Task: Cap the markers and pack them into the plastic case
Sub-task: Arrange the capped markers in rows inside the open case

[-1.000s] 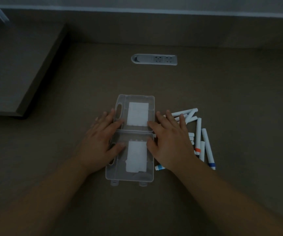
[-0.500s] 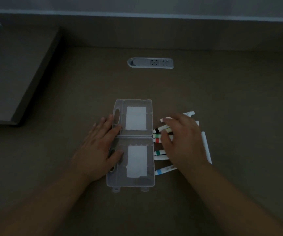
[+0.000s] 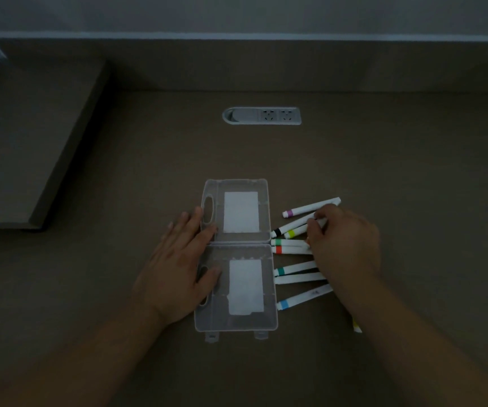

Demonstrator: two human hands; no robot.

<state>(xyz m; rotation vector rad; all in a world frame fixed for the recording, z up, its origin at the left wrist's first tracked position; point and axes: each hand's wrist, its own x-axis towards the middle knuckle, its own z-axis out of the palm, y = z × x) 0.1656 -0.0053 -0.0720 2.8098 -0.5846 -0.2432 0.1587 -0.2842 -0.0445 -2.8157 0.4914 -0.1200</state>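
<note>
A clear plastic case [image 3: 269, 318] lies opened flat on the table, each half with a white label, nothing inside. My left hand [image 3: 178, 265] rests flat on its left edge, fingers straight, thumb on the near half. Several white markers with coloured bands lie just right of the case: purple [image 3: 310, 207], black [image 3: 291, 226], a green and red pair [image 3: 288, 246], teal [image 3: 295, 268], blue [image 3: 304, 298]. My right hand [image 3: 345, 248] lies over their right ends, fingertips curled around one white marker [image 3: 320, 221] near the top of the row.
A grey power socket strip [image 3: 261, 115] is set into the table beyond the case. A raised shelf block [image 3: 31, 148] takes up the far left. One more marker end [image 3: 356, 327] shows beside my right forearm.
My right hand has slid from the case's right edge out over the markers and its fingers have curled on one. The markers now lie fanned beside the case. My left hand has stayed put.
</note>
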